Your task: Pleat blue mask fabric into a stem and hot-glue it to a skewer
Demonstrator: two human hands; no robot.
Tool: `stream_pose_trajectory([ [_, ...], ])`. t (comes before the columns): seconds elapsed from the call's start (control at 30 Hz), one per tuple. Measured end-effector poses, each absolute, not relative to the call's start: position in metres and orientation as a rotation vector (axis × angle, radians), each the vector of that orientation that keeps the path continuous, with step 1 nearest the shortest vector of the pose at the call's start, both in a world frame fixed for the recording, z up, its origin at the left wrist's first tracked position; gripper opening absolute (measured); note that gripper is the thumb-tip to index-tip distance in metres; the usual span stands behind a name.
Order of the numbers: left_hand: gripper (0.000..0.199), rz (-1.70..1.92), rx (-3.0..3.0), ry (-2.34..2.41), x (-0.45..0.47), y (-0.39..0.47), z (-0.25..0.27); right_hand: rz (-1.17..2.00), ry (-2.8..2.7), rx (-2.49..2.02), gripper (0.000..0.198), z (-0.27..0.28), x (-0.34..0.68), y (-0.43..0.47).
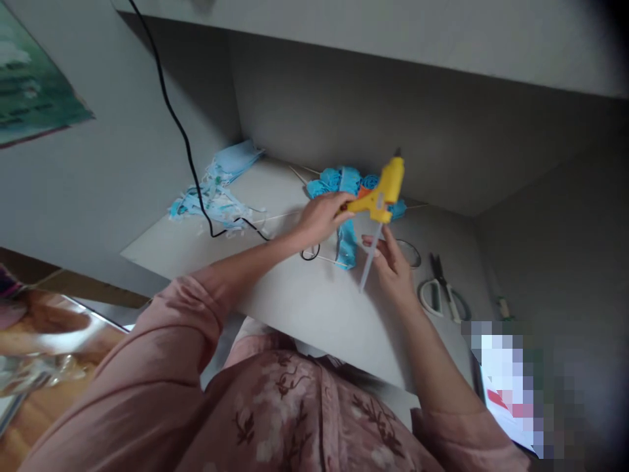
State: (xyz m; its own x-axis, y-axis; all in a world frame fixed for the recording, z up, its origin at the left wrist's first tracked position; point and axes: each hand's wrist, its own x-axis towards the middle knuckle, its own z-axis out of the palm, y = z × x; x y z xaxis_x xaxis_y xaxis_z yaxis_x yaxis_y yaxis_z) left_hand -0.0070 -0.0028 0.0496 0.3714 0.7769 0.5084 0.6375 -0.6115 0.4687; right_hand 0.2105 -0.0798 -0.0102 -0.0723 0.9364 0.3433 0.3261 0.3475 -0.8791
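Note:
A yellow hot glue gun [392, 181] is held up over the table, its dark nozzle pointing away from me. My left hand [324, 216] is closed around its handle. A translucent glue stick [369, 259] sticks out of the gun's back end, and my right hand [393, 265] has its fingers around it. Behind the gun lie several blue rolled flowers [330, 180], partly hidden by it. A blue strip [346, 242] extends from them toward me, beneath the gun.
Scissors with white handles [439, 288] lie at the right, beside a thin ring [409, 254]. Blue scraps [211, 203] and folded blue sheets [236, 159] are piled at the left. A black cord [181, 128] hangs down onto the white tabletop [295, 292]. A low shelf [393, 36] overhangs the back.

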Motion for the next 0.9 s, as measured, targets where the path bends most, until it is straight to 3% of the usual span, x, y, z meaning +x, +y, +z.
stream_pose_trajectory([
  [0.13,0.027,0.872,2.616,1.228,0.028,-0.030,0.049,0.913,-1.499,-1.008,0.070,-0.015,0.203,-0.074],
  [0.3,0.027,0.765,2.724,1.189,0.048,-0.046,0.047,0.851,-1.320,-0.939,0.063,-0.016,0.192,-0.074],
  [0.47,0.033,0.733,2.820,1.057,0.055,-0.060,0.038,0.856,-1.251,-0.948,0.071,-0.014,0.191,-0.077],
  [0.63,0.058,0.642,2.678,1.181,0.025,-0.055,0.018,0.963,-1.138,-0.982,0.076,-0.004,0.195,-0.077],
  [0.9,0.057,0.705,2.586,1.266,-0.061,-0.035,0.003,1.043,-1.104,-0.984,0.075,0.009,0.203,-0.081],
])
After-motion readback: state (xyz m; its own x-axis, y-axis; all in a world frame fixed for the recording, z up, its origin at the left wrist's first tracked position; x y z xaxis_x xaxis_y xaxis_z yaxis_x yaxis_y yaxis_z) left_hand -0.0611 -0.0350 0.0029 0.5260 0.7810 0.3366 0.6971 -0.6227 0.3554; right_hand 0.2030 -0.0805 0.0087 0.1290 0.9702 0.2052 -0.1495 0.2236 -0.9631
